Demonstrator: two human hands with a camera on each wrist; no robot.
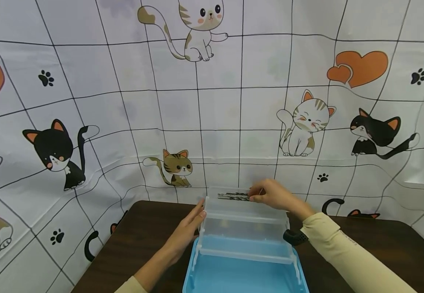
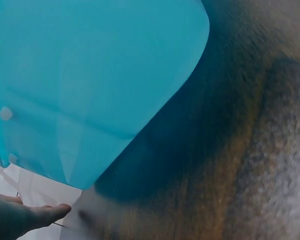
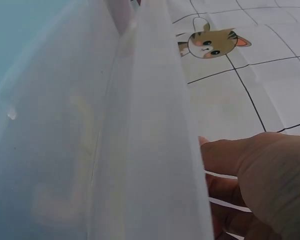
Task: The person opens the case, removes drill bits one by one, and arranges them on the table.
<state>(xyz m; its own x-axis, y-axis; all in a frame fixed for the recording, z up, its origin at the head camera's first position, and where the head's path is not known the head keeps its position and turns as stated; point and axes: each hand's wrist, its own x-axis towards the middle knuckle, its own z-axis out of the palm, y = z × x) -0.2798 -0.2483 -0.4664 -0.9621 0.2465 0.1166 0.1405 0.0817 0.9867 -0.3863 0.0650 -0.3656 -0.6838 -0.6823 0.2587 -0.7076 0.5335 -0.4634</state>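
Note:
A blue box (image 1: 245, 278) stands on the dark table with its stepped translucent trays (image 1: 245, 228) raised at the far end. Over the top tray (image 1: 248, 207), my right hand (image 1: 276, 197) pinches several spiral metal drill bits (image 1: 232, 196) by their right end, and they lie roughly level. In the right wrist view, the tray wall hides the bits and some fingertips of that hand (image 3: 260, 180). My left hand (image 1: 184, 230) is at the left edge of the upper tray, its fingers extended against it. The left wrist view shows part of this hand (image 2: 30, 215) near the box's blue side (image 2: 105, 75).
The brown table (image 1: 149, 221) extends on both sides of the box. Behind it hangs a white cloth (image 1: 219, 110) printed with cats and grid lines. A black band (image 1: 294, 237) is on the right wrist, close to the trays' right edge.

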